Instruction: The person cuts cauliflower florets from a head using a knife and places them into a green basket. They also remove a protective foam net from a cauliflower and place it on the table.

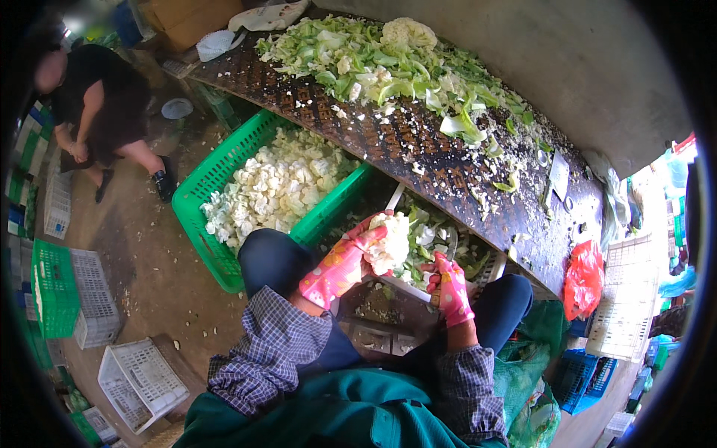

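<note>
My left hand (350, 257), in a pink floral glove, holds a piece of cauliflower (390, 242) over a white crate of leaf trimmings. My right hand (451, 284), gloved alike, is closed around the handle of a small knife (451, 241) whose curved blade points up, close to the cauliflower. Cut cauliflower florets (280, 185) fill much of a green plastic crate (211, 246) left of my knees. Green leaf trimmings (424, 224) lie in the white crate (496, 267) between my knees and the table. The fingertips of my right hand are partly hidden.
A dark table (358, 126) bears leaf scraps (386, 73), a cauliflower head (409, 33) and a cleaver (558, 175). A red plastic bag (583, 280) hangs at its right end. Someone in dark clothes (101, 101) is at upper left. A white crate (143, 381) stands on the floor.
</note>
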Motion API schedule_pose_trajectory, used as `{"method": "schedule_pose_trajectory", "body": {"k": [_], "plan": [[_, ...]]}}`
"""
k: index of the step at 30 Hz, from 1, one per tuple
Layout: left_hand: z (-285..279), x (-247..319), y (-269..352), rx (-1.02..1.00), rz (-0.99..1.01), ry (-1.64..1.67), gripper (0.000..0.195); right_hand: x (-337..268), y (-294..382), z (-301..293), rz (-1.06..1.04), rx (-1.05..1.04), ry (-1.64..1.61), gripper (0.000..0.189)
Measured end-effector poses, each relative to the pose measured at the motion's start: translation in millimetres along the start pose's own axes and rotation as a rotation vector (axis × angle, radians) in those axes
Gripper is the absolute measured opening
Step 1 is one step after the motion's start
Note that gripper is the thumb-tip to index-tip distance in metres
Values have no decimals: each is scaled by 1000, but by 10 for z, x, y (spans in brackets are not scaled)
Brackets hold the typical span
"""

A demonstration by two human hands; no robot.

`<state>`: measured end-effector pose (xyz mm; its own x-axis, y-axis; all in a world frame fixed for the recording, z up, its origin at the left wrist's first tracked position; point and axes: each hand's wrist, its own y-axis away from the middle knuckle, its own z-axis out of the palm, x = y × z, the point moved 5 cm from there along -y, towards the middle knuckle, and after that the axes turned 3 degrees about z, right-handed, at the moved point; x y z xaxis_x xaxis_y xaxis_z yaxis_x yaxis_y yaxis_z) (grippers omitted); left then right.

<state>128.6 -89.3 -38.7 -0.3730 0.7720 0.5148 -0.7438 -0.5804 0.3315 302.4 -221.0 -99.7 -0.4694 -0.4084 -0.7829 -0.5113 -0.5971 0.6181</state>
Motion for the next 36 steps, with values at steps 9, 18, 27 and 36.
{"method": "schedule_pose_trajectory", "body": {"k": [9, 18, 27, 36], "plan": [[-37, 429, 197, 123, 338, -389, 51, -465, 314, 1068, -183, -371, -211, 41], [-355, 748, 183, 65, 348, 335, 46, -735, 531, 1580, -653, -266, 217, 32], [-708, 1252, 301, 233, 565, 200, 41, -823, 526, 2107, -920, -511, 763, 34], [-850, 1335, 305, 303, 504, 234, 37, -833, 350, 2422, -1017, -543, 954, 26]]}}
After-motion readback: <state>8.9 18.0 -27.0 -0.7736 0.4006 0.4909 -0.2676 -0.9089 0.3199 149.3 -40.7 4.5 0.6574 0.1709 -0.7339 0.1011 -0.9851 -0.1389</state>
